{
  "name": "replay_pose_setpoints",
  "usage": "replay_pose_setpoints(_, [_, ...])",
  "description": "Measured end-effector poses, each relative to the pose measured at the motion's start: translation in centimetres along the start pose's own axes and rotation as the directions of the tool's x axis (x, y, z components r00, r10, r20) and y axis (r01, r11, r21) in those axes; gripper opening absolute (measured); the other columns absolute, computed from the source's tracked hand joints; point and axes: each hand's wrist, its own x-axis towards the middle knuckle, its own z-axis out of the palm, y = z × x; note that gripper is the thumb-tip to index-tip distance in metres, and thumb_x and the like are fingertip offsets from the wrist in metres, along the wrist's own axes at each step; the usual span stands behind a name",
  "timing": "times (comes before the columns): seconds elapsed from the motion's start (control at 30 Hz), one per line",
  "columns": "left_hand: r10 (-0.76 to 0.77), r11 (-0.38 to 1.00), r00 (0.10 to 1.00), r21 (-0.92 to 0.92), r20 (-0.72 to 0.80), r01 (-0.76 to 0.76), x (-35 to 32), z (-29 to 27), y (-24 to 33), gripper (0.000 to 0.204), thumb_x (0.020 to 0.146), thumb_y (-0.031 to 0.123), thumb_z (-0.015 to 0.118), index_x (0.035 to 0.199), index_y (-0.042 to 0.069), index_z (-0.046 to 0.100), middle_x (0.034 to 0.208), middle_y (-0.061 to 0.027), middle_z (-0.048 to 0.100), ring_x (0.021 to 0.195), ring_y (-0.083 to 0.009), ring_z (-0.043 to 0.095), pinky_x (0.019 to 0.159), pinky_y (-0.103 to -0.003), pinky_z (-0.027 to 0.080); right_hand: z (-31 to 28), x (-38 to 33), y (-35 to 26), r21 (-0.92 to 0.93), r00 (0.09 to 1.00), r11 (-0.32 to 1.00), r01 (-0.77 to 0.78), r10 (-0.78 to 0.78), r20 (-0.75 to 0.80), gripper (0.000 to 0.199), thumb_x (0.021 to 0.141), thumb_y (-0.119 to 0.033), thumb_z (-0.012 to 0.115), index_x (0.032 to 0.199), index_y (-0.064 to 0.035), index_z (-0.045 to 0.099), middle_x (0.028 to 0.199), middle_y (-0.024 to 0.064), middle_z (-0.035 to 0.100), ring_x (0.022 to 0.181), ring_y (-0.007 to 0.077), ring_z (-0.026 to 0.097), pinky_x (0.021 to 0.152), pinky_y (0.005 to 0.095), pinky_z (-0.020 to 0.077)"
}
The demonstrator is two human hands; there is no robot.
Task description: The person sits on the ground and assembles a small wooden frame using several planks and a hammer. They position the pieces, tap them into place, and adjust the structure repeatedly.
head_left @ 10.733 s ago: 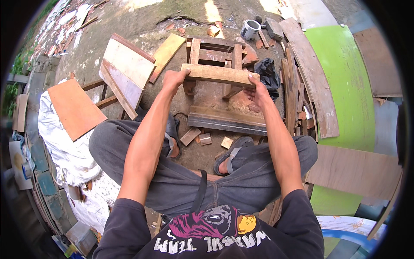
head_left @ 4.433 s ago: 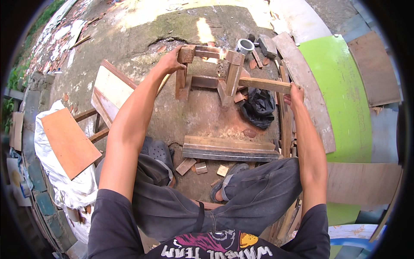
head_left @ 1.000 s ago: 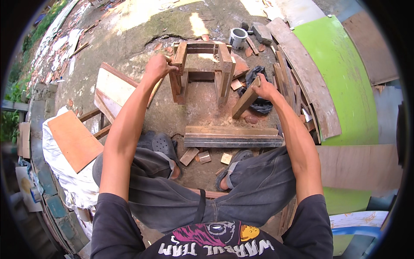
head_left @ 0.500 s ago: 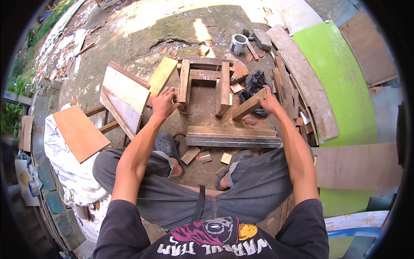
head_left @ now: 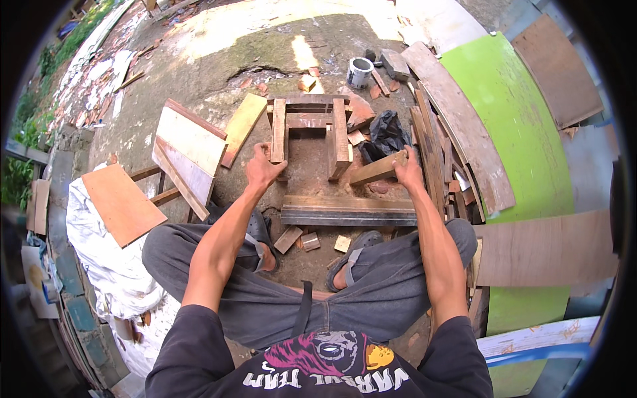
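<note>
In front of me on the ground stands a small wooden frame (head_left: 309, 121) with two side pieces joined by crosspieces at the far end. My left hand (head_left: 264, 170) is closed round the near end of its left side piece, with the thumb across the end. Right of the frame, my right hand (head_left: 409, 168) grips the upper end of a short wooden block (head_left: 375, 171), which slants down to the left. The block's lower end is near the ground, apart from the frame. Nearer to me lies a long wooden beam (head_left: 348, 204) with a dark front edge.
Several small offcuts (head_left: 288, 239) lie between my feet. A yellowish board (head_left: 244, 127) and slanted panels (head_left: 189, 149) are on the left. At right are a black plastic bag (head_left: 386, 132), stacked wood strips (head_left: 431, 149) and a green sheet (head_left: 507, 106). A paint can (head_left: 359, 71) stands farther off.
My left hand has shifted from beside the frame's left side piece onto its near end. My right hand has lowered the block's upper end, so it lies at a flatter slant.
</note>
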Motion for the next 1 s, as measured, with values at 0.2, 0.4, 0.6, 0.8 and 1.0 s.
replay_pose_setpoints(0.2, [0.037,0.993,0.999,-0.113,0.034,-0.033,-1.5,1.0,0.4,0.078,0.070,0.039,0.084,0.126,0.006,0.041,0.101,-0.0269,0.068,0.093,-0.0414,0.068,0.084,-0.045,0.053,-5.9,1.7,-0.3,0.042,0.944,0.994,0.098,-0.079,-0.321,0.081,0.082,-0.031,0.067,0.151,-0.0090,0.030,0.130,0.0279,0.057,0.114,0.0435,0.059,0.099,0.0451,0.0446])
replay_pose_setpoints(0.4, [0.030,0.733,0.987,-0.675,0.156,0.085,0.6,1.4,-4.4,0.070,0.081,0.029,0.076,0.135,-0.002,0.045,0.107,-0.0167,0.069,0.101,-0.0213,0.066,0.085,-0.035,0.053,-11.4,0.9,-5.9,0.428,0.935,0.898,0.097,0.065,-0.348,0.077,0.086,-0.031,0.068,0.147,-0.0027,0.029,0.118,0.0264,0.061,0.096,0.0342,0.068,0.086,0.0407,0.0528])
replay_pose_setpoints(0.6, [-0.363,0.392,0.881,-0.809,0.302,0.439,1.3,-0.6,-1.4,0.052,0.098,0.038,0.054,0.112,-0.011,0.065,0.109,-0.0162,0.069,0.099,-0.0215,0.068,0.084,-0.030,0.055,-7.0,2.2,-6.1,0.837,0.989,0.529,-0.142,0.039,0.143,0.073,0.091,-0.027,0.066,0.145,-0.0009,0.026,0.105,0.0185,0.063,0.080,0.0256,0.068,0.068,0.0348,0.0552])
replay_pose_setpoints(0.8, [-0.412,0.387,0.854,-0.787,0.318,0.480,1.3,-1.7,-0.6,0.059,0.099,0.043,0.053,0.102,-0.014,0.066,0.102,-0.0166,0.069,0.090,-0.0218,0.069,0.076,-0.029,0.055,0.7,1.4,-4.9,0.808,0.916,0.451,-0.379,0.059,0.396,0.042,0.097,-0.027,0.056,0.133,-0.0113,0.044,0.107,0.0138,0.061,0.087,0.0253,0.064,0.075,0.0381,0.0544])
replay_pose_setpoints(1.0, [-0.341,0.594,0.907,-0.691,0.248,0.412,1.6,-0.9,-2.0,0.048,0.095,0.040,0.060,0.084,-0.006,0.072,0.068,-0.0019,0.061,0.051,-0.0085,0.047,0.047,-0.026,0.035,3.5,2.3,-2.4,0.829,0.884,0.320,-0.458,0.067,0.463,0.040,0.097,-0.029,0.056,0.132,-0.0129,0.045,0.112,0.0146,0.060,0.095,0.0266,0.062,0.084,0.0438,0.0524])
